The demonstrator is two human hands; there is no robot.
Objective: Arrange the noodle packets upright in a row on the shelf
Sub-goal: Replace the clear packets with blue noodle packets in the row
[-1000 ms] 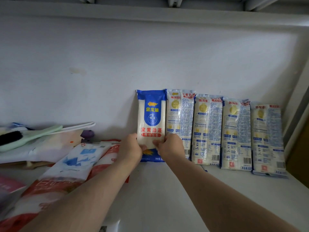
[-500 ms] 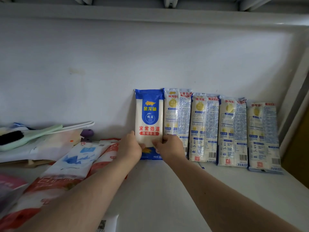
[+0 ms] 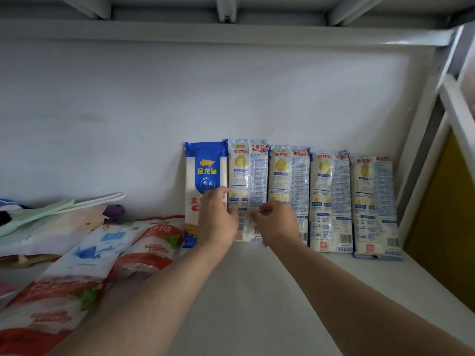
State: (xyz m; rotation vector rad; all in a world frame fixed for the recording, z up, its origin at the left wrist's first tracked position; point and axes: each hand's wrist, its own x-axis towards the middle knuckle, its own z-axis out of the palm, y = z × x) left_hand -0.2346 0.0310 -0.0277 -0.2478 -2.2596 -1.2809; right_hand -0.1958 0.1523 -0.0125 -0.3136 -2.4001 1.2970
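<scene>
Several noodle packets stand upright in a row against the white back wall of the shelf (image 3: 259, 291). The leftmost packet (image 3: 205, 170) shows its blue front; the second packet (image 3: 248, 176) and the others (image 3: 330, 196) show their printed backs. My left hand (image 3: 218, 222) lies over the seam between the blue packet and the second one, fingers behind its left edge. At the second packet's right edge is my right hand (image 3: 279, 223), thumb on its front. Both hands hide the packet's lower part.
Red and white sugar bags (image 3: 144, 247) and a blue and white bag (image 3: 87, 250) lie flat at the left. Behind them are a green brush (image 3: 38, 209) and a purple object (image 3: 114, 211). The white shelf post (image 3: 421, 163) bounds the row on the right.
Both hands let go of the blue packet and shifted right onto the second packet. The blue packet stays upright against the wall.
</scene>
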